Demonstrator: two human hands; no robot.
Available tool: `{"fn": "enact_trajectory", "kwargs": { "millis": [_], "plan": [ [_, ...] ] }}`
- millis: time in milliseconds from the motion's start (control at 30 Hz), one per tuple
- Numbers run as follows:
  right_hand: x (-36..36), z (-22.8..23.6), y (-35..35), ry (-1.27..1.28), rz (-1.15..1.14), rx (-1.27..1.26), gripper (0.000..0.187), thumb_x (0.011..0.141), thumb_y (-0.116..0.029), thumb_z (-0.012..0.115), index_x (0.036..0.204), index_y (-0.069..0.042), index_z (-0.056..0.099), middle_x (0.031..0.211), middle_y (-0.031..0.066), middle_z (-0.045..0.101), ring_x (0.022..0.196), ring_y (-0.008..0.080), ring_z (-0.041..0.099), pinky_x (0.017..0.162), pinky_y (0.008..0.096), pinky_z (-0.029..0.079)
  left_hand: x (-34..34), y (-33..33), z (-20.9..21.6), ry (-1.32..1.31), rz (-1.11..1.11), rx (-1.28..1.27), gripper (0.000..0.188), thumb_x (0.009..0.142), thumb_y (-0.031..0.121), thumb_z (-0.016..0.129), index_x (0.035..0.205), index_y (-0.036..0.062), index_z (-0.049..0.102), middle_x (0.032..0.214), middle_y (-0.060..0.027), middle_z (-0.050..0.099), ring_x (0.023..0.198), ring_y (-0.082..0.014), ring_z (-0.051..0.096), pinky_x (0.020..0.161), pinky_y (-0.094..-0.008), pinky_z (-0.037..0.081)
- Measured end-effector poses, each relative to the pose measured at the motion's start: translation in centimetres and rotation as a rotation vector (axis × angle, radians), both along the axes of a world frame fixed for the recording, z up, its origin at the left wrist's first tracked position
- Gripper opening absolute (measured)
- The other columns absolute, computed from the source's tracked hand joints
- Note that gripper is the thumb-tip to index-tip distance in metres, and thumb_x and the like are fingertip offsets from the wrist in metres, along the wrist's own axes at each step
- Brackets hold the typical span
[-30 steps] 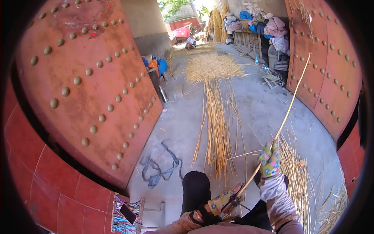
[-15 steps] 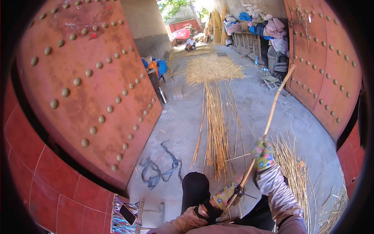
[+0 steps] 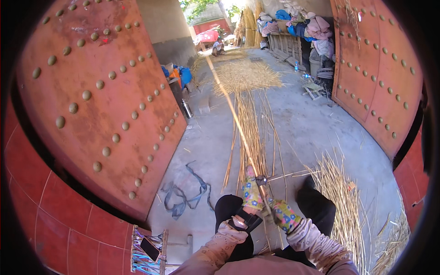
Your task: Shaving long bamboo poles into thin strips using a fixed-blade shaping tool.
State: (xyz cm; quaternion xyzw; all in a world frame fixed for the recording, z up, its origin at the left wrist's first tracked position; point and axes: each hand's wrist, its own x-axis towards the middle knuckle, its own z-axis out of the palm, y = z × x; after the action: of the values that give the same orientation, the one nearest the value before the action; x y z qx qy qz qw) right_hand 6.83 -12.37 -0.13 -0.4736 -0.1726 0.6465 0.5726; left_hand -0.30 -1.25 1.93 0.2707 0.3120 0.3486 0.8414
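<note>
One long pale reed stalk [image 3: 233, 112] slants away from me, its tip leaning to the far left. My left hand [image 3: 252, 191], in a flowered glove, is closed at the stalk around a small dark tool [image 3: 261, 180]; the tool's exact kind is too small to make out. Just below and to the right, my right hand [image 3: 286, 215], gloved alike, grips the stalk's near end. Past my hands a row of loose reed stalks [image 3: 256, 137] lies lengthwise on the floor, reaching under a woven reed mat [image 3: 247, 75].
Another reed bundle [image 3: 337, 192] lies beside my right leg. Blue-grey strips [image 3: 185, 197] curl on the floor at left. Red studded doors [image 3: 105, 105] flank the passage. A metal flask [image 3: 187, 109] stands by the left door; a person [image 3: 218, 46] squats far back.
The reed stalk has swung from the right over to the left. My right hand has come down and back toward me, while my left hand has moved forward and slightly left.
</note>
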Motion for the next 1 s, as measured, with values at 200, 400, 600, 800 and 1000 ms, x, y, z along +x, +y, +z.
{"fn": "enact_trajectory", "kwargs": {
  "millis": [200, 400, 600, 800, 1000],
  "plan": [
    [-0.3, -2.7, -4.9, -0.326, 0.061, 0.026, 0.027, 0.093, -0.031, 0.047, 0.082, -0.008, 0.057, 0.05, -0.0042, 0.041, 0.038, 0.0055, 0.035, 0.034, 0.0211, 0.023, -0.4, 2.4, -1.8, -0.07, 0.125, 0.024, 0.052, 0.081, 0.064, 0.047, 0.076, 0.0134, 0.055, 0.058, 0.0012, 0.049, 0.047, -0.0127, 0.048, 0.041, -0.0271, 0.038],
    [3.2, -3.9, -18.2, 0.001, 0.149, -0.221, 0.015, 0.087, -0.014, 0.054, 0.088, 0.001, 0.057, 0.053, 0.0005, 0.048, 0.038, 0.0068, 0.04, 0.034, 0.0189, 0.026, -3.4, 5.5, -4.6, -0.122, 0.365, -0.074, 0.052, 0.081, 0.063, 0.049, 0.075, 0.0119, 0.056, 0.056, 0.0011, 0.049, 0.044, -0.0123, 0.047, 0.04, -0.0263, 0.037],
    [4.2, -2.9, -16.3, -0.005, 0.234, -0.173, 0.027, 0.09, -0.025, 0.05, 0.094, 0.001, 0.057, 0.057, 0.0004, 0.047, 0.042, 0.0077, 0.04, 0.037, 0.0216, 0.03, -1.2, 0.6, -4.8, -0.046, 0.336, -0.128, 0.053, 0.08, 0.063, 0.05, 0.073, 0.011, 0.056, 0.054, 0.0011, 0.048, 0.041, -0.0117, 0.045, 0.037, -0.0254, 0.037],
    [0.2, -2.9, -5.3, -0.134, -0.039, 0.101, 0.026, 0.092, -0.03, 0.049, 0.092, -0.005, 0.057, 0.057, -0.0013, 0.047, 0.042, 0.0079, 0.041, 0.037, 0.021, 0.029, 1.0, -2.0, -1.1, -0.008, 0.397, -0.027, 0.056, 0.079, 0.064, 0.052, 0.061, 0.0108, 0.052, 0.049, 0.0003, 0.045, 0.038, -0.0113, 0.043, 0.034, -0.0235, 0.034],
    [2.1, -4.4, -17.4, -0.195, 0.309, -0.135, 0.028, 0.091, -0.027, 0.051, 0.096, 0.001, 0.053, 0.064, 0.0054, 0.054, 0.041, 0.0072, 0.041, 0.037, 0.0201, 0.028, -5.8, 9.0, -1.1, -0.012, 0.514, -0.003, 0.052, 0.079, 0.068, 0.045, 0.069, 0.0171, 0.05, 0.051, 0.0031, 0.041, 0.038, -0.0108, 0.037, 0.033, -0.0252, 0.029]
  ]
}}
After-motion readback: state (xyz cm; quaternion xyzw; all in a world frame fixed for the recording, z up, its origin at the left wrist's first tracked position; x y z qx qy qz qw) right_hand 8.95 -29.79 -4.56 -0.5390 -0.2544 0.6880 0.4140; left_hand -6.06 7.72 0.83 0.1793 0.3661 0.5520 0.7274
